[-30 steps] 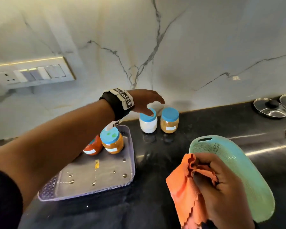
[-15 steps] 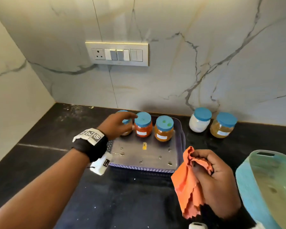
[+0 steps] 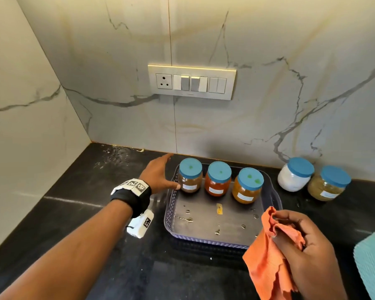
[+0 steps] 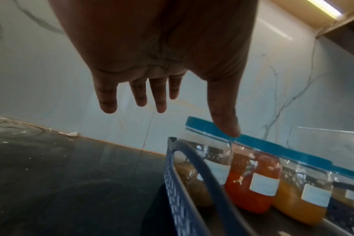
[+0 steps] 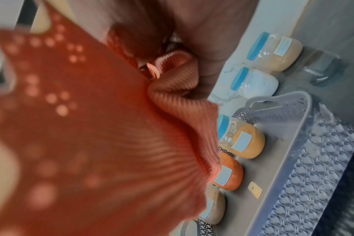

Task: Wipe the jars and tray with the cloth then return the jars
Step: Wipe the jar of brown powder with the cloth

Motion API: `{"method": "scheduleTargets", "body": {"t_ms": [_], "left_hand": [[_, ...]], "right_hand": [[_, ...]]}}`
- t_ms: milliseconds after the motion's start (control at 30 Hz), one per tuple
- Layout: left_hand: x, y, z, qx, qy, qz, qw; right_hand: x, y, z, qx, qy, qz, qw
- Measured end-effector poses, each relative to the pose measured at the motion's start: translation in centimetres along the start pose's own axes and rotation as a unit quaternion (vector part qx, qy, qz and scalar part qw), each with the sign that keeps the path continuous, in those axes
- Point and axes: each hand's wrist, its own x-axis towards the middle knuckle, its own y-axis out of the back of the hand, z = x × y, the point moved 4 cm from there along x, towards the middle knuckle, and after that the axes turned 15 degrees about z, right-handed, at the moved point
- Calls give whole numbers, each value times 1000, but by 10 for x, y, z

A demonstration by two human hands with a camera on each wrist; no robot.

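A: Where's the tray (image 3: 223, 240) rel. to the wall switch plate (image 3: 192, 82)?
B: Directly below it, on the black bench (image 3: 78, 213), back edge near the wall. Water drops and a small yellow scrap (image 3: 219, 209) on its floor.

A: Jars?
B: Three in the tray along the back wall, all upright w/ blue lids: brown jar (image 3: 190, 176) at the tray's left end, red jar (image 3: 218, 179) in the middle, orange-yellow jar (image 3: 247, 186) at the right. Two more off the tray, to its right by the wall: white jar (image 3: 295, 174), then tan jar (image 3: 328, 184) further out.

A: Left hand (image 3: 160, 173)?
B: Fingers straight and spread, holding nothing. It's at the tray's left end, just beside the brown jar. Thumb tip lies close to the jar in the head view; contact can't be told. Left wrist view shows the thumb (image 4: 224, 115) in front of the lid edge, other fingers fanned out toward the wall.

A: Right hand (image 3: 310, 252)?
B: At the tray's front-right corner, fingers curled round the orange cloth (image 3: 266, 263), bunched at the top, rest hanging down over the bench.

A: Anything else?
B: Teal object (image 3: 371, 265) at the frame edge, right of the tray. Cropped, can't tell what it is.
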Motion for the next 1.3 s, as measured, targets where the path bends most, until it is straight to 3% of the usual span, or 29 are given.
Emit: {"method": "scheduleTargets", "body": {"t_ms": [133, 267, 333, 533, 767, 967, 1100, 1200, 1300], "left_hand": [[30, -26, -6, 26, -36, -73, 996], [51, -43, -3, 88, -104, -94, 986], [57, -53, -5, 95, -106, -95, 985], [69, -71, -9, -7, -109, -68, 992], [65, -49, 2, -75, -95, -70, 990], [16, 20, 49, -275, -82, -43, 957], [-47, 38, 84, -398, -61, -30, 915], [-93, 27, 101, -430, -48, -31, 901], [-129, 9, 121, -422, -54, -47, 904]], "right_hand": [[-5, -3, -1, -9, -4, 39, 999], [-8, 0, -4, -47, -2, 51, 998], [-6, -2, -6, -70, -12, 47, 996], [-13, -13, -12, -73, -15, 43, 996], [-14, -17, -9, -78, 7, 23, 997], [-7, -8, -17, -52, 41, 19, 998], [-3, -4, -24, -33, 62, 9, 998], [-7, -1, -28, -50, 135, 3, 990], [-11, 8, -35, -56, 233, 7, 971]]}}
